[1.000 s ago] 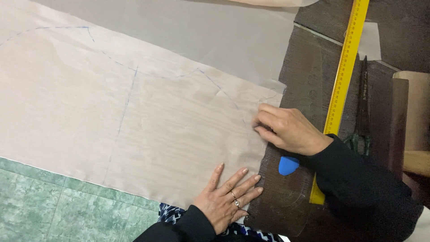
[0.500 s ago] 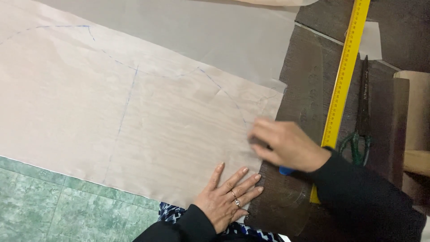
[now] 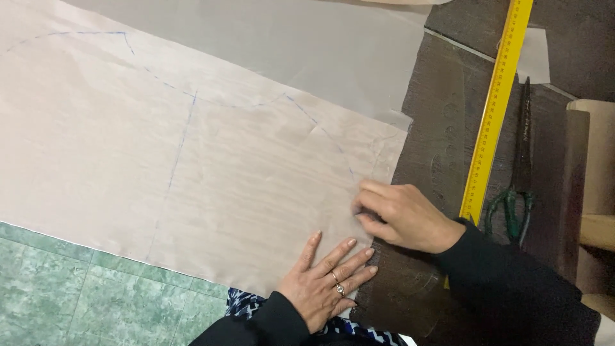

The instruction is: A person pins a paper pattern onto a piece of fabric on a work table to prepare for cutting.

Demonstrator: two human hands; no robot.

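Fabric [image 3: 192, 166], pale pink with blue chalk lines, covers the table [image 3: 442, 115]. Left hand [image 3: 323, 282] lies flat, fingers spread, on its near edge. Right hand [image 3: 400, 214] curls at the right edge, perhaps pinching chalk; ruler [image 3: 496, 109] and scissors [image 3: 516, 186] lie beside.

Yellow ruler [image 3: 494, 115] laid diagonally on dark wooden table [image 3: 576, 38]; green-handled scissors [image 3: 516, 173] just beside it; green tiled floor [image 3: 70, 295] lower left.
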